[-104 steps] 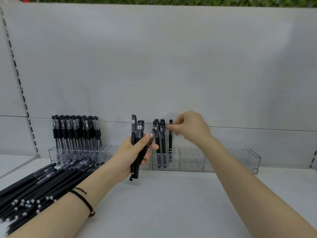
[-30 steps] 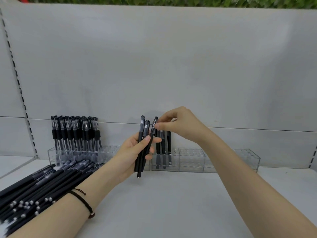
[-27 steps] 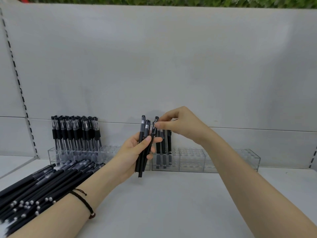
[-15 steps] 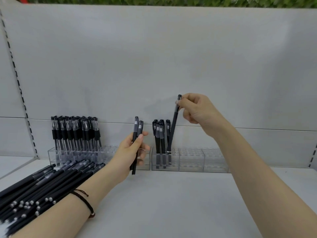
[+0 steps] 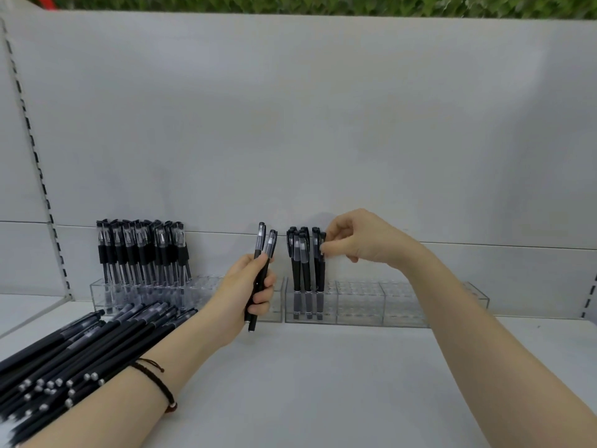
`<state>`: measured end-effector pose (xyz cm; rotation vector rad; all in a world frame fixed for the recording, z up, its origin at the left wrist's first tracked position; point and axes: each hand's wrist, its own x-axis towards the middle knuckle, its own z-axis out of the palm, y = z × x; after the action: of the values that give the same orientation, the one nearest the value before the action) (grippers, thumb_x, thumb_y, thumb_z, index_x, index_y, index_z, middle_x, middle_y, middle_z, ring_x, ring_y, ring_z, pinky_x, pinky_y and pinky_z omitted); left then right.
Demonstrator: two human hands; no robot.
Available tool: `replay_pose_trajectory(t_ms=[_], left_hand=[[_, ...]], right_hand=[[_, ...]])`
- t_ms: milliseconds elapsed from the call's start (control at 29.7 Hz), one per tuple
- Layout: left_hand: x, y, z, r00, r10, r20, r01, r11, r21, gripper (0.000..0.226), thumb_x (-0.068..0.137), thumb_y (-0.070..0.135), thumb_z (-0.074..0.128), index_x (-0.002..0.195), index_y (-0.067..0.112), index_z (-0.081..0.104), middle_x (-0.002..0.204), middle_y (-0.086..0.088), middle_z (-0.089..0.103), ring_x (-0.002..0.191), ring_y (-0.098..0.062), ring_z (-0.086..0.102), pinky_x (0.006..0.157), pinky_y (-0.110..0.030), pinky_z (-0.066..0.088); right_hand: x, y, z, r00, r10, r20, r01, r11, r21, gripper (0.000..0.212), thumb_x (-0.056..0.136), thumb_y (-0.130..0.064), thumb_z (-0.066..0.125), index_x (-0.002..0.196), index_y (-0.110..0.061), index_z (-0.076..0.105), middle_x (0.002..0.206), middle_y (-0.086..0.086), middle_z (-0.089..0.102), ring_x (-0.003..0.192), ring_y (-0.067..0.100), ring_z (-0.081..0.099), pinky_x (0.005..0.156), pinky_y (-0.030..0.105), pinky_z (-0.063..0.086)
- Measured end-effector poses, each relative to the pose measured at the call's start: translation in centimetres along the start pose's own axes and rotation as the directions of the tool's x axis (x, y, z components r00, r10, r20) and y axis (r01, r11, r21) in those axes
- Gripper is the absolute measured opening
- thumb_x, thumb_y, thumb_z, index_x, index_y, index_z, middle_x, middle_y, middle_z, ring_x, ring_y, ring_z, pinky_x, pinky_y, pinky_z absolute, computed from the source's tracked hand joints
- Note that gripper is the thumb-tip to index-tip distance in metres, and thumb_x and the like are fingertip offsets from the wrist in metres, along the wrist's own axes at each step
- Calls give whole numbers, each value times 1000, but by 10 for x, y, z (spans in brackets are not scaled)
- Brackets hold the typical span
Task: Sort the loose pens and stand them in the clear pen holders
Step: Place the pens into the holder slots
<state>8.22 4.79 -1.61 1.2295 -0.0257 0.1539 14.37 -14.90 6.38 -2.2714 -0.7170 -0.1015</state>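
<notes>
Loose pens [image 5: 74,360], 8 o'clock: large pile, unsorted. L hand [image 5: 248,286], centre: fingers curled round two pens [image 5: 259,244]. R hand [image 5: 358,240], 1 o'clock: fingertips pinch a pen [image 5: 320,276] standing in R holder [image 5: 403,305], few seated there. L holder [image 5: 206,292], 10 o'clock: approx. half full. Est. under half done.

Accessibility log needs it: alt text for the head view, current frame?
A person's right hand pinches the top of a black pen standing in the right clear holder, while the left hand grips two more pens. A second holder at left carries a row of pens, and loose pens lie piled on the shelf.
</notes>
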Motion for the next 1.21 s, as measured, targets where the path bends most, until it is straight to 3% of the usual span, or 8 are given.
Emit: replay_pose_trajectory(t_ms=[101,235,370,538,706,941,1110,1210], left_hand=[[0,-4,0,999,49,6,-49,999,17,17,104,22,41,109,7,48,62,1,47,44,-7,32,35,-16,25],[-1,-4,0,991,119,58,-124,989,83,18,103,24,41,107,11,53,62,4,51,45,-7,34,36,-17,27],[-3,-5,0,981,177,84,-188,972,141,18,102,25,44,107,13,56,67,2,54,46,-8,36,40,-19,30],[-5,-5,4,965,203,167,-220,971,90,23,96,27,48,109,10,55,69,-1,58,47,-9,38,40,-19,32],[-8,-5,9,950,211,231,-216,976,-3,27,89,28,49,106,9,57,67,-4,60,46,-8,39,39,-17,30],[-10,-2,11,956,195,220,-195,981,-19,24,91,28,49,105,9,54,66,-5,59,45,-9,40,37,-17,30],[-6,-5,3,983,160,87,-171,976,137,19,102,28,43,99,13,54,62,-4,55,40,-10,35,38,-16,22],[-4,-8,1,990,129,56,-136,978,158,20,102,29,42,97,14,56,58,1,42,40,-6,26,36,-15,21]], right_hand=[[-2,-2,2,998,30,50,-24,993,-115,31,80,-35,75,80,-5,68,69,-1,67,50,9,46,52,19,38],[-3,-6,0,996,29,-82,-37,995,-89,46,81,-53,69,71,-10,58,56,-8,60,45,1,42,55,22,35],[-5,-14,0,996,-41,-81,50,993,106,36,84,-44,70,69,-12,62,60,-4,63,43,1,40,55,21,35],[-5,-22,10,991,-117,-65,124,984,124,24,81,-36,75,78,-12,73,63,-4,65,46,5,44,49,15,37],[-6,-24,11,984,-176,9,171,969,178,10,83,-23,75,88,-14,78,74,-2,72,63,-2,56,64,14,43],[-9,-30,11,985,-142,99,99,931,351,14,85,-21,72,85,-7,71,57,-4,51,48,9,34,45,16,25],[-4,-30,4,997,-53,-62,79,834,546,14,97,-20,56,95,-7,60,93,6,69,48,11,48,38,18,28],[-3,-23,-12,978,-17,-210,110,890,443,12,100,-20,51,93,-11,56,81,-4,65,46,8,46,39,17,27]])
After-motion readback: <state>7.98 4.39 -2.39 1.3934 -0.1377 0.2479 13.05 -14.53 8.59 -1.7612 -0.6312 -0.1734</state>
